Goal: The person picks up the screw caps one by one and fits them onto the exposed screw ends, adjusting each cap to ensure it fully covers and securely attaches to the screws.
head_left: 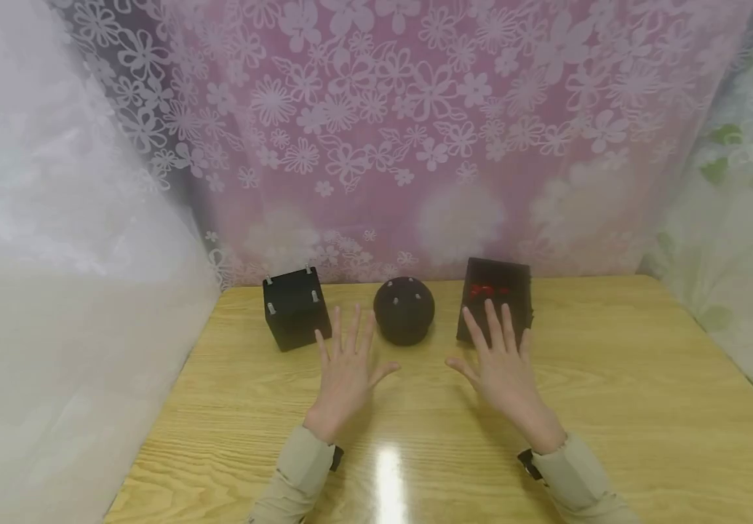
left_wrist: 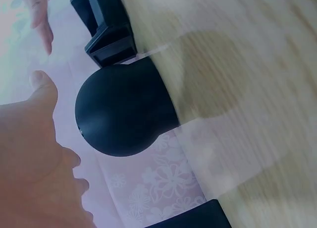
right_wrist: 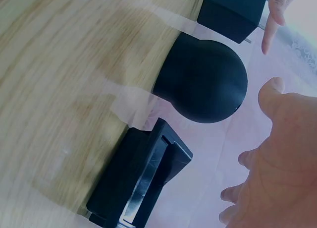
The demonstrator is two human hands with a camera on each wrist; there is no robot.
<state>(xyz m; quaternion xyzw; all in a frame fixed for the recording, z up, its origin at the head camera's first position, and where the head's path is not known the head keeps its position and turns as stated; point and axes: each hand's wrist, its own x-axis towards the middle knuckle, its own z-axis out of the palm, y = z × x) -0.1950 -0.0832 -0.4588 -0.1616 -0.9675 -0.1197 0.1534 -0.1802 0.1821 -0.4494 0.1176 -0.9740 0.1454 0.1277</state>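
Both hands are held out over the table with fingers spread, and neither grips anything. My left hand [head_left: 345,375] is between a black cube [head_left: 296,316] and a black ball-shaped piece [head_left: 404,314], its fingertips beside the cube in the head view. Four small pale pegs stand on the cube's top, and several more on the ball. My right hand [head_left: 506,375] overlaps the lower part of a black slanted box [head_left: 497,273] with small red items inside. From the left wrist, the ball [left_wrist: 116,111] shows a thick neck below it. The right wrist view shows the box's [right_wrist: 133,181] raised frame.
A shiny wooden table [head_left: 415,437] carries all three black pieces in a row near its back edge. Behind it hangs a pink flowered curtain [head_left: 376,124]. Pale sheeting [head_left: 68,291] closes the left side, and a leaf-patterned sheet [head_left: 736,240] the right.
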